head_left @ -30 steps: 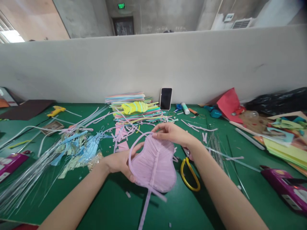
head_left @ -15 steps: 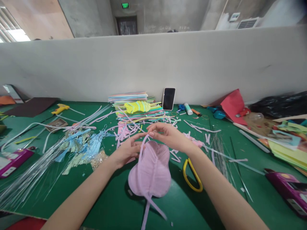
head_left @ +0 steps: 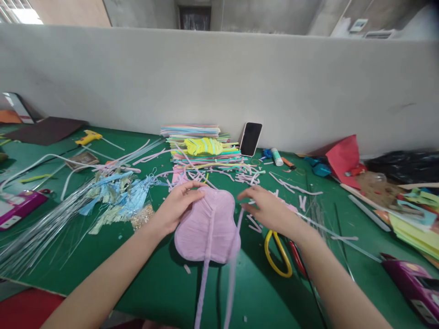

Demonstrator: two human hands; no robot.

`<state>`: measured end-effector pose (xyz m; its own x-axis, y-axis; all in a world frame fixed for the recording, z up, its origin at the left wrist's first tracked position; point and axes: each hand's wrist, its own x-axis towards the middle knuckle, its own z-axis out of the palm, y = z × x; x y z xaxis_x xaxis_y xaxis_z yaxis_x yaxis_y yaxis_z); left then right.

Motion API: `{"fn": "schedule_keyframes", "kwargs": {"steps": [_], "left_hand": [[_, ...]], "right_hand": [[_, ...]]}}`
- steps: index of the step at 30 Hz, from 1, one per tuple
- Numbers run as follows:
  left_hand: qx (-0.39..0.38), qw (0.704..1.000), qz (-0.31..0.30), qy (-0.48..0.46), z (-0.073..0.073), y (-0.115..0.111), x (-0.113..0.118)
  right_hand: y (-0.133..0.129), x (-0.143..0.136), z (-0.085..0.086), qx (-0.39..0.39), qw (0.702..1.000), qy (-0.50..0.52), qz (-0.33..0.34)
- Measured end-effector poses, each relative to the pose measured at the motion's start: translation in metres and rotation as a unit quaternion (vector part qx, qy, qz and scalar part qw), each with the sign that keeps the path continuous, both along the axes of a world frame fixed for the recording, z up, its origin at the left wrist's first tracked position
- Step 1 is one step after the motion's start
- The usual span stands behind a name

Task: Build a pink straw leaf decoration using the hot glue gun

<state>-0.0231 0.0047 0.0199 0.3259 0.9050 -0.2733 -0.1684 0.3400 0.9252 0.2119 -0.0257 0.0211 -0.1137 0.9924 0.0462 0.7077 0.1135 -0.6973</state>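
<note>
Left forearm [head_left: 113, 270], right forearm [head_left: 331, 262] stretched forward, converging. Left hand [head_left: 181, 204] gripping, thumb uppermost; right hand [head_left: 265, 210] apart, fingers bent inward.

Lighting's pretty soft; the bright white barred window [head_left: 27, 16] glares past the green tabletop's [head_left: 154, 283] far left corner. Soft shadows near its front edge, where the thin lilac strip [head_left: 231, 283] smears blurry.
</note>
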Motion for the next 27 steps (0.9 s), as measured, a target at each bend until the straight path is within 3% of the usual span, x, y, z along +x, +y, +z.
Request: {"fn": "schedule_keyframes", "kwargs": {"steps": [3,9,19,27], "left_hand": [[0.022,0.999,0.030,-0.010,-0.002,-0.002,0.002],[0.070,0.997,0.041,-0.016,-0.010,-0.004,0.005],[0.039,0.999,0.016,-0.024,-0.010,-0.002,0.003],[0.089,0.990,-0.066,0.089,-0.011,-0.001,0.000]], "right_hand": [[0.002,-0.028,-0.010,0.025,0.995,0.068,-0.062],[-0.008,-0.071,-0.007,-0.009,0.978,0.167,-0.125],[-0.005,-0.068,-0.018,-0.016,0.966,0.248,-0.075],[-0.007,-0.069,-0.023,-0.052,0.954,0.291,-0.056]]}}
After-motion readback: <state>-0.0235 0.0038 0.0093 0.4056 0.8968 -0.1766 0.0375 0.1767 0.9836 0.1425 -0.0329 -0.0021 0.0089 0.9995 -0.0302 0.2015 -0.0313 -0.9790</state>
